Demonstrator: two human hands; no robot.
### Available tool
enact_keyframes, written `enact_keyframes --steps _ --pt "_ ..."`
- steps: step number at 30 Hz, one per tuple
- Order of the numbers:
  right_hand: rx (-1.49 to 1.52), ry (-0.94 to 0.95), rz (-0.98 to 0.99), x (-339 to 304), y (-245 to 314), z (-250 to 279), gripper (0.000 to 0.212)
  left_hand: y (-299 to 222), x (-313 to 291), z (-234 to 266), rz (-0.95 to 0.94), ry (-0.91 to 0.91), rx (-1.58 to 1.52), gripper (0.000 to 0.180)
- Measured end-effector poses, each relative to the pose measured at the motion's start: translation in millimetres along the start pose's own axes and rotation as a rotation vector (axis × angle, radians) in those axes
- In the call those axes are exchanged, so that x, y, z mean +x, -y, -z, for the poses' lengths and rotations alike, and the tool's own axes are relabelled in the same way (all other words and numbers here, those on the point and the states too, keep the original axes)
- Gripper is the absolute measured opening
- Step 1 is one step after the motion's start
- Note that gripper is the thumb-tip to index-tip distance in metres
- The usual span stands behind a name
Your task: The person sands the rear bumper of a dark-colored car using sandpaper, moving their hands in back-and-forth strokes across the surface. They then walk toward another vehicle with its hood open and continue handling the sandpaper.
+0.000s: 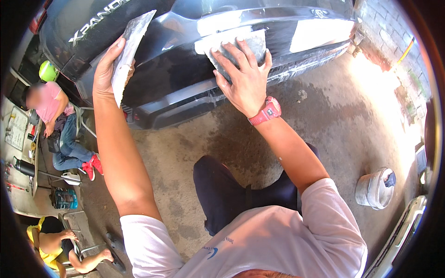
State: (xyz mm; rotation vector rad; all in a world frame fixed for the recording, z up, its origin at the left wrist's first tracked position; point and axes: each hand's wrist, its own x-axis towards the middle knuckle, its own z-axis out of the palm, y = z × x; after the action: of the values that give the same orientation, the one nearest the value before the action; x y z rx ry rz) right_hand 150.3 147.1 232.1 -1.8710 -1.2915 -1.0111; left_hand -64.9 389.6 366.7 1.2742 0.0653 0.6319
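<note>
My left hand (105, 76) is raised at the left, its fingers closed round a flat grey putty board (134, 41) with whitish paste along its lower edge. The board is tilted in front of the dark car's rear bumper (162, 78). My right hand (245, 78) presses a thin grey spreader (258, 41) flat against the bumper. Its fingers spread across the spreader's face, with the thumb at the left edge. White filler (218, 23) covers the bumper above and left of the spreader. Another white patch (322, 34) lies farther right.
On the floor at the right stands a pale bucket (368, 190) with a dark cloth at its rim. A long pale panel (401, 231) lies lower right. Two people sit at the left, one in a pink top (48, 102), one in yellow (48, 255). A block wall (394, 41) stands far right.
</note>
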Motion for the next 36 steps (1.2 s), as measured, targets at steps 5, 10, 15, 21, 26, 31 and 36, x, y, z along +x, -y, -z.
enact_keyframes --steps 5,10,15,21,26,31,36 --pt "0.046 -0.012 -0.014 -6 1 17 0.053 2 0 11 -0.008 0.043 -0.008 0.039" --pt "0.044 -0.023 -0.029 7 1 11 0.051 3 4 17 -0.014 0.172 0.007 0.046" --pt "0.038 0.093 -0.007 2 2 18 0.054 5 -2 8 -0.043 0.044 -0.023 0.041" --pt "0.118 -0.039 0.000 6 7 15 0.053 5 -1 3 -0.046 0.042 -0.024 0.042" --pt "0.085 -0.067 0.032 11 10 0 0.053 5 -1 7 -0.036 0.104 -0.018 0.043" --pt "0.080 0.079 -0.026 -1 14 18 0.052 4 -2 7 -0.040 0.032 -0.026 0.043" --pt "0.098 -0.025 -0.001 10 17 25 0.052 4 -2 6 -0.020 0.099 -0.001 0.043"
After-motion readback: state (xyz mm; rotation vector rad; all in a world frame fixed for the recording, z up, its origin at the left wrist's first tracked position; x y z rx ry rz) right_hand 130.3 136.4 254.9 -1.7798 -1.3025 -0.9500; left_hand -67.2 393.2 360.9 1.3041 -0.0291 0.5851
